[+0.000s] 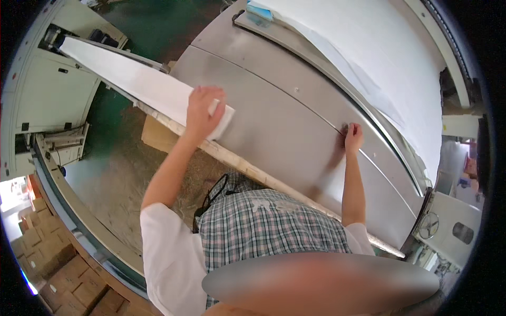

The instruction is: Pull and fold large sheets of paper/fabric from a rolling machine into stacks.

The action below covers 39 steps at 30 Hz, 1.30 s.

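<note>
My left hand is closed over the near end of a long white stack, which looks like folded paper or tissue. A small white piece shows between its thumb and fingers. The stack's end rests on the grey metal table. Farther right, my right hand is held close to the metal surface, its fingers pinched together. A small dark spot shows beside those fingertips; whatever they may hold is too small to make out.
Beyond the table a large white sheet drapes over a machine. A pale rail runs along the table's near edge. Cardboard boxes are piled at lower left. A handwheel stands at right, and pale machine cabinets at left.
</note>
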Tool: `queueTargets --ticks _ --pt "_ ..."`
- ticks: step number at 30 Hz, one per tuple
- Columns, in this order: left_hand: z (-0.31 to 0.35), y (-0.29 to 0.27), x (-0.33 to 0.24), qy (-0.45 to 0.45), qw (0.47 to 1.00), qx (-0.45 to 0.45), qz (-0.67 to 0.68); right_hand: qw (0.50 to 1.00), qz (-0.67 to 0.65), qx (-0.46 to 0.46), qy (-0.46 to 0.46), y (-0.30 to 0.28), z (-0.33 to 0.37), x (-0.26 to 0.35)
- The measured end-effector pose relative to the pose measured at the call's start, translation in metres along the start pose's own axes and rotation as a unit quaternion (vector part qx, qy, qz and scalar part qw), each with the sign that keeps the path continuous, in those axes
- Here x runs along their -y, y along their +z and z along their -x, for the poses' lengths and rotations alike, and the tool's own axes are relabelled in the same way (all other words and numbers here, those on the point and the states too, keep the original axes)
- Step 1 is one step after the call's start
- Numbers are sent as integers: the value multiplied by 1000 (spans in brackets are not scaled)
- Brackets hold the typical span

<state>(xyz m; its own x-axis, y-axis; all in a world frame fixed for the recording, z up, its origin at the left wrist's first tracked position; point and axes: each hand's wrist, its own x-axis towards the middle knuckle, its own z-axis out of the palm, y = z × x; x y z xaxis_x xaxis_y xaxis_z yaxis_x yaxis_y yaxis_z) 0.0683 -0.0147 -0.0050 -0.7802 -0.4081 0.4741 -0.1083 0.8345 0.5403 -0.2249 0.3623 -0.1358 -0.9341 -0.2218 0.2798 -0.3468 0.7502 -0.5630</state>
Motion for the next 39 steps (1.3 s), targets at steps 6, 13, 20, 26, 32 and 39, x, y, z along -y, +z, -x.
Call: queueTargets --ticks 6,13,20,26,32,39 --pt "-133 41 102 -74 996 53 26 989 106 -71 71 17 2 21" --pt "-268 129 172 -148 984 61 72 983 145 -77 77 17 6 26" --pt "-319 183 210 -249 955 122 104 982 155 -72 76 18 4 43" --pt "-301 180 223 -264 926 139 230 982 161 -61 73 16 -2 55" --pt "-258 178 237 -167 940 65 291 978 185 -77 67 21 -3 42" --pt "-275 190 246 -206 959 124 148 974 204 -63 77 20 0 40"
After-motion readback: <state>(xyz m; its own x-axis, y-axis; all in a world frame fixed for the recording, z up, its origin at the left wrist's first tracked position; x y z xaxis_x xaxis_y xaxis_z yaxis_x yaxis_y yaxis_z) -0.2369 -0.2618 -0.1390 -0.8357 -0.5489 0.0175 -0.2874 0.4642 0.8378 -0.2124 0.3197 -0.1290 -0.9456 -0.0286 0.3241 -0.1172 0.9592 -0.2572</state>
